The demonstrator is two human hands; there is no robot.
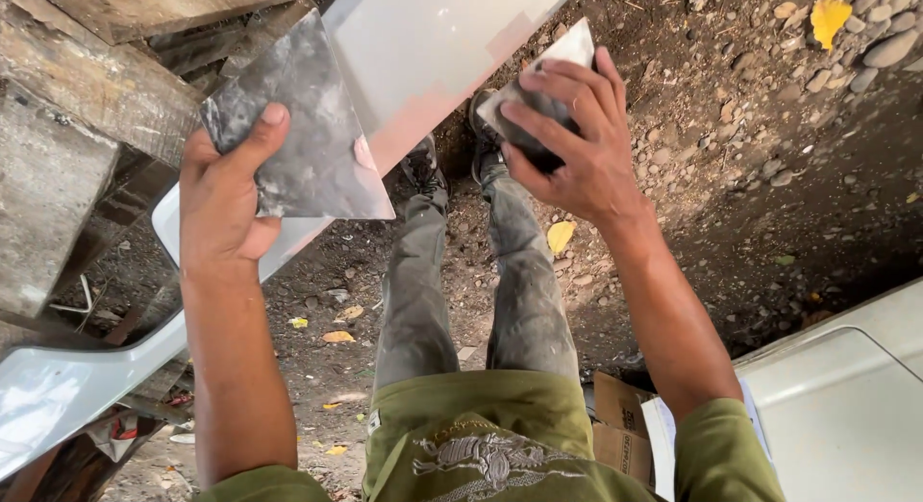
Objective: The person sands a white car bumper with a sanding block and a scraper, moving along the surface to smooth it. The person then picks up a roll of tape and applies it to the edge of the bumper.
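**Two grey sheets held over a white panel**

The left hand grips a dark, mottled grey sheet by its lower left corner, thumb pressed flat on the face near the edge and the fingers hidden behind it. The sheet stands up and to the right of the palm, tilted, its lower right corner pointing toward the person's legs. One small pale patch shows at its right edge.

The right hand is closed around a smaller folded piece of grey sheet, fingers spread across its front and curled over the darker, rounded bulk below. The pale upper corner of the piece pokes out above the fingertips. The two hands are well apart, with the sheets at about the same height.

Behind both sheets lies a long white panel, glossy, slanting from the upper middle down to the lower left, with a pinkish band along its lower edge. It rests against rough weathered planks at the upper left.

Below, the person's grey trousers and dark shoes stand on bare earth strewn with pebbles and a few yellow leaves. A second white panel shows at the lower right, beside a piece of cardboard.
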